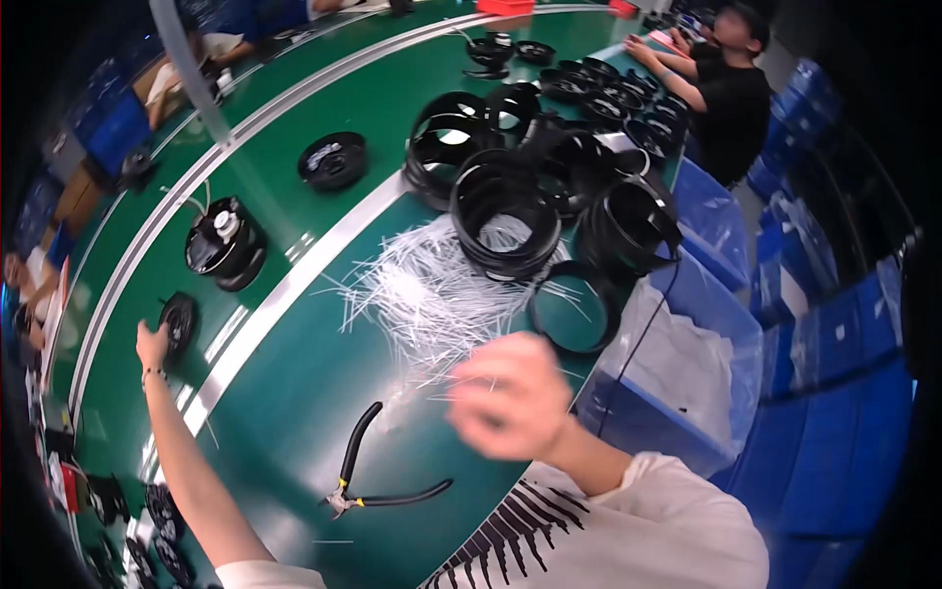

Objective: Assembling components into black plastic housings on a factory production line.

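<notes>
My left hand [152, 344] reaches out to the far left and grips the near edge of a black round plastic part [179, 324], which is tilted up on the green belt. Over the near side of the table my right hand [510, 398] is smeared by motion, its fingers seemingly curled; whether anything is in them does not show. Just beyond it spreads a loose heap of thin white strips [422, 285], which look like cable ties. A pair of cutting pliers [355, 461] with black handles lies spread on the table in front of me.
Black rings and cylindrical housings [505, 216] crowd the table's far right. On the belt stand a wired black unit [226, 243] and a black dish-shaped part [332, 160]. A lined blue bin [677, 363] sits at my right. A co-worker in black [731, 93] sits farther up.
</notes>
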Motion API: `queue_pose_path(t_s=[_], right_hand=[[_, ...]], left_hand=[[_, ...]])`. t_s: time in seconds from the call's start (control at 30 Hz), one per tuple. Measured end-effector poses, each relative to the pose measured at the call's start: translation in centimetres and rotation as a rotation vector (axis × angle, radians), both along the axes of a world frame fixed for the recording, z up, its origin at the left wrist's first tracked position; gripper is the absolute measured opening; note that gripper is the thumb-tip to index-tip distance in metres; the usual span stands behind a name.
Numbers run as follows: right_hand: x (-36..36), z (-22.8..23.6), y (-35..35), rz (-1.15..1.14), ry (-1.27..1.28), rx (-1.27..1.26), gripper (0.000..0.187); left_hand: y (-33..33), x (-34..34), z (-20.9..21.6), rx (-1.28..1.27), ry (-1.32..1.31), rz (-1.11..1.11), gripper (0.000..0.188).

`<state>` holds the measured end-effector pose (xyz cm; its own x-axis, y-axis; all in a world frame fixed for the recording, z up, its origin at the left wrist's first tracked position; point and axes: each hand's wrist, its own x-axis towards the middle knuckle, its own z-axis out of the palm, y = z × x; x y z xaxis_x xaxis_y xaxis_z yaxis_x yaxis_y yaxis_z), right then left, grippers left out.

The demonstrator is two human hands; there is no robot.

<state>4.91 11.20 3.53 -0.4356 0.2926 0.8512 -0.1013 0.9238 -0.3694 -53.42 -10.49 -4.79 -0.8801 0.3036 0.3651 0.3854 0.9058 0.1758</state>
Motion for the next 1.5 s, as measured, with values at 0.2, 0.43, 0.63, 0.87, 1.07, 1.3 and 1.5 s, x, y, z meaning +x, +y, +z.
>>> queue_pose_path(t_s=[0.2, 0.43, 0.63, 0.87, 1.07, 1.3, 1.5], right_hand=[[8.3, -1.9, 4.1, -0.577, -0.569, -0.125, 0.031], [8.3, -1.3, 1.3, -0.552, -0.326, -0.02, 0.014], [0.3, 1.0, -4.1, 0.26, -0.282, -0.007, 0.016], [-6.9, -1.9, -7.8, 0.457, -0.779, 0.083, 0.018], [-7.5, 0.7, -6.8, 0.168, -0.914, 0.16, 0.106], [-8.1, 0.3, -4.1, 0.306, -1.123, -0.035, 0.12], [-10.4, 0.1, -3.6, 0.31, -0.574, -0.37, 0.112]], left_hand=[[2.2, -0.6, 0.1, 0.214, -0.222, -0.134, 0.058], [4.9, 13.3, 6.2, 1.054, -0.478, -0.343, 0.023], [2.9, 24.2, 4.3, 1.459, -0.877, -0.261, 0.036], [1.3, 31.6, 5.0, 1.806, -0.929, -0.499, 0.05], [-0.2, 31.8, 4.4, 1.871, -0.932, -0.502, 0.045], [0.2, 34.0, 5.5, 1.859, -0.927, -0.628, 0.046], [0.7, 35.0, 5.9, 1.928, -0.883, -0.633, 0.057]])
